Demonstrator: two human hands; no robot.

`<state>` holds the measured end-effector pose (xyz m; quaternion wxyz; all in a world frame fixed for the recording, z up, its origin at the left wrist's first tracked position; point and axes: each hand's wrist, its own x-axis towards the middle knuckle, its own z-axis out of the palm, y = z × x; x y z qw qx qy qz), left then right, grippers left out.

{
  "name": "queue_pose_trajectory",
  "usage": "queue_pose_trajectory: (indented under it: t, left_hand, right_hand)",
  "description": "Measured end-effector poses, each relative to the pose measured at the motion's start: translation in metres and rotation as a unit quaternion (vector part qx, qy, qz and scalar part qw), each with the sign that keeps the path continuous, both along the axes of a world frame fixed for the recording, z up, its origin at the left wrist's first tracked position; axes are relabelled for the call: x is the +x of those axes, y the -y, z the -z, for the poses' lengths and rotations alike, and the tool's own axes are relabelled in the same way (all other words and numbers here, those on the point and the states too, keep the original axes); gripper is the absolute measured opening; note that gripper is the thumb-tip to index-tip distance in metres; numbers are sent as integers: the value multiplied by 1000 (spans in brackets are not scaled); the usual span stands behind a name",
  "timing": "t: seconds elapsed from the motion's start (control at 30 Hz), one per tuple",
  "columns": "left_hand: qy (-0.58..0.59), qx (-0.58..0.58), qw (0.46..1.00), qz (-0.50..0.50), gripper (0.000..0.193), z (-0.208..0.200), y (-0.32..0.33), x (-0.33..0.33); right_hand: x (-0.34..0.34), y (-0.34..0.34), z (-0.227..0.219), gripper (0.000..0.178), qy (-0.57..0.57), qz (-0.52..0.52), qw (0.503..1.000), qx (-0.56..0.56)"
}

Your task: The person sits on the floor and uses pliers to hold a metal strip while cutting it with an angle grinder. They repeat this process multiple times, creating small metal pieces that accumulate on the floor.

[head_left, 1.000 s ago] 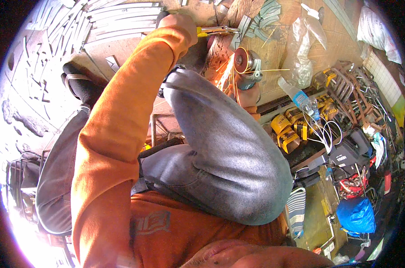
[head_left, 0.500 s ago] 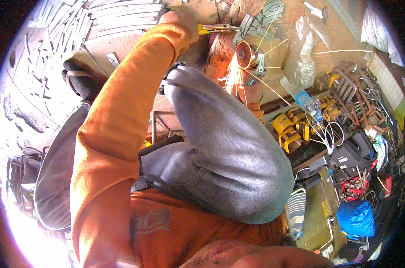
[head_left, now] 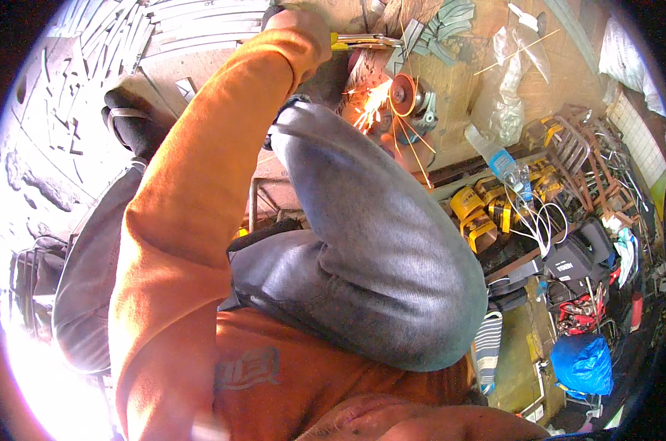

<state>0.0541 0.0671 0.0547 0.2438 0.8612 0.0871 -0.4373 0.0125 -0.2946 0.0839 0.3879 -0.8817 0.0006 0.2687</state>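
Left hand [head_left: 296,33]: fist clamped on yellow-handled locking pliers [head_left: 366,42], jaws toward red grinding disc [head_left: 402,94]
Right hand: hidden behind grey trouser knee [head_left: 377,242], grip unknowable
Risk: orange sparks [head_left: 366,110] land on trousers, scorch likely; workpiece slip possible

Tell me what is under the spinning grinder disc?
Orange sparks spray from under the red grinder disc, over a wooden board. The piece being ground and the right hand are covered by the raised knee.

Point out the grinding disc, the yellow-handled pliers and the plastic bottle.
grinding disc [head_left: 402,95], head view, middle of the reddish disc face.
yellow-handled pliers [head_left: 370,42], head view, middle of the metal shank.
plastic bottle [head_left: 495,156], head view, middle of its clear body.
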Motion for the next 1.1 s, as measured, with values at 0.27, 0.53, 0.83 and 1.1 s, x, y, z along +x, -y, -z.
queue_pose_trajectory:
  t: [0.27,0.53,0.83,1.1]
  left_hand:
    - [6,18,996,-86,29,-7,0,0]
    - [-7,-6,998,-63,26,2,1,0]
    - [23,-31,999,-39,34,9,0,-4]
    - [64,-11,990,-123,25,0,-3,-22]
  right_hand:
    - [19,-21,-5,78,-6,3,998,67]
    - [8,-28,-12,75,-72,69,993,62]
    - [18,-71,-17,77,-79,45,994,54]
    - [32,-123,-13,77,-98,-60,990,85]
